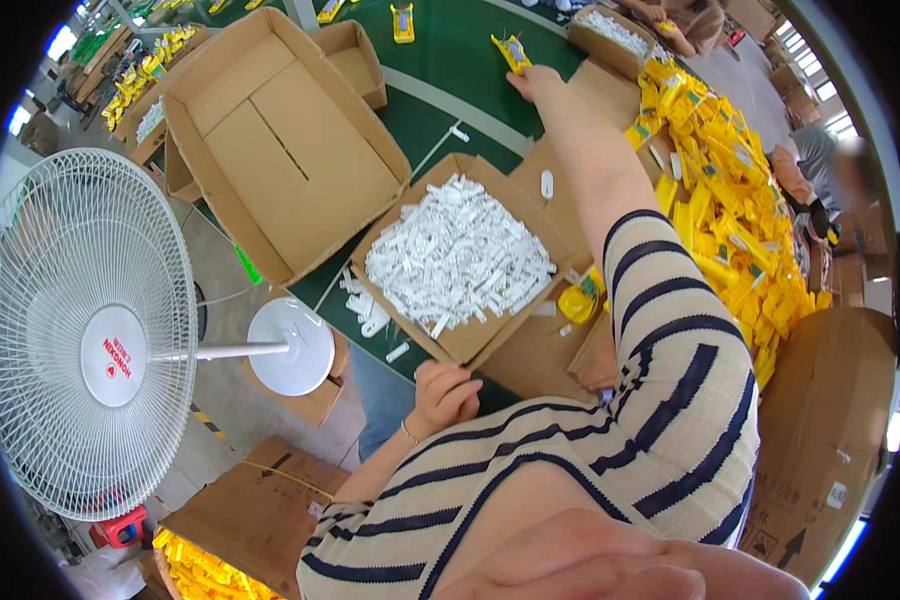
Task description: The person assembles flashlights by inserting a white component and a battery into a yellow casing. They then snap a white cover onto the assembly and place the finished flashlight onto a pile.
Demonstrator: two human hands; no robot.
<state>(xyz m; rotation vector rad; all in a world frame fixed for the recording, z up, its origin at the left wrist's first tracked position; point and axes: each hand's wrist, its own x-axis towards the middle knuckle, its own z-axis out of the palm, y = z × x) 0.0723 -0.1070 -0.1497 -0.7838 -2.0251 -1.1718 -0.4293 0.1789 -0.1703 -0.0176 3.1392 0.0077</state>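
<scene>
My right hand (538, 86) reaches far out over a green conveyor belt (450, 70). Its fingers are closed on the near end of a yellow plastic piece (511, 52) with a greyish middle. My left hand (446, 396) is curled by the near edge of a shallow cardboard box (470, 357); whatever is inside its fingers, if anything, is hidden. Heaped in that box are small white plastic parts (458, 255), and a few more lie loose along its left side. A yellow piece (577, 302) rests beside the box, close to my right sleeve.
A large cardboard tray (300, 150) stands tilted left of the white parts. Many yellow pieces (715, 170) pile up on the right. A white fan (90, 335) occupies the left side. Another yellow piece (402, 23) lies farther up the belt. Other people work at the far right.
</scene>
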